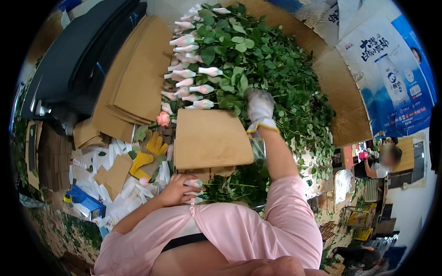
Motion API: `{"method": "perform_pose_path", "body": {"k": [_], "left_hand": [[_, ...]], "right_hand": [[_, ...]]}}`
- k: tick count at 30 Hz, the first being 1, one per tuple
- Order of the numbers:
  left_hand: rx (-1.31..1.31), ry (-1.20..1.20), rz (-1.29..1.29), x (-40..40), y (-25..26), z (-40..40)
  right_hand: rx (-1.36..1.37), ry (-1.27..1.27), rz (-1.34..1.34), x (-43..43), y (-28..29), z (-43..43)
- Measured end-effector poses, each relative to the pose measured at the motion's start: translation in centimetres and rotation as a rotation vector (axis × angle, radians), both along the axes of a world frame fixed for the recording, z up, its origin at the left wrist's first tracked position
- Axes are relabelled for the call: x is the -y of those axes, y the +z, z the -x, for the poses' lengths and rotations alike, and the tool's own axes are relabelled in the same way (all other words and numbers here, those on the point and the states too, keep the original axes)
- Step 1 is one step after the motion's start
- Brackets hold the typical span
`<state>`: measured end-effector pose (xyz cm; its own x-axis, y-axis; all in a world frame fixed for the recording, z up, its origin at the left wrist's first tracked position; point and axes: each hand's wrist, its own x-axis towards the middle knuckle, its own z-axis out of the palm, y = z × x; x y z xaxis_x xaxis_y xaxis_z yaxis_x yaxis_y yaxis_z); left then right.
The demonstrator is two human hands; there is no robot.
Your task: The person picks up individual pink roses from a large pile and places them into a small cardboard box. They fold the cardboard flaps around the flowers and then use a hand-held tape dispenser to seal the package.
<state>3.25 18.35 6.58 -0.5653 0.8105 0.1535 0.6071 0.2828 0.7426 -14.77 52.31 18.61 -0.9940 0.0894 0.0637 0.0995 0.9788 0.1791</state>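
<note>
My bare left hand (180, 190) lies close to my body, its fingers curled over pale pink rose buds (193, 183) in white sleeves. Their green stems (234, 186) run to the right under a folded sheet of corrugated cardboard (212, 139). My right hand (260, 105), in a whitish knitted glove with a yellow cuff, reaches into a large pile of roses (262, 51). It is blurred and its fingertips are hidden among leaves. Sleeved rose buds (202, 89) line the pile's left side. One uncovered pink rose (163, 119) sits by the cardboard's upper left corner.
Stacked cardboard sheets (141, 69) stand left of the roses, beside black sheeting (79, 51). Yellow-and-grey gloves (148, 155), white paper strips (100, 186) and a blue tape dispenser (83, 203) lie at left. A cardboard wall (340, 89) borders the right. Another person (380, 164) sits far right.
</note>
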Motion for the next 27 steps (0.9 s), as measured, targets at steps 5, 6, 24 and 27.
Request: {"method": "perform_pose_path", "body": {"k": [5, 6, 24, 27], "left_hand": [[-0.013, 0.002, 0.037, -0.4, -0.3, -0.1], [-0.018, -0.01, 0.041, -0.5, -0.4, 0.0], [0.037, 0.02, 0.148, -0.5, 0.0, -0.2], [-0.045, 0.019, 0.131, -0.2, 0.2, -0.4]], "right_hand": [[0.181, -0.016, 0.123, 0.6, -4.1, -7.1], [0.287, 0.047, 0.242, 0.3, -3.6, -7.8], [0.262, 0.134, 0.321, -2.4, -12.3, -10.6], [0.534, 0.261, 0.668, -4.2, -7.4, -10.2]]}}
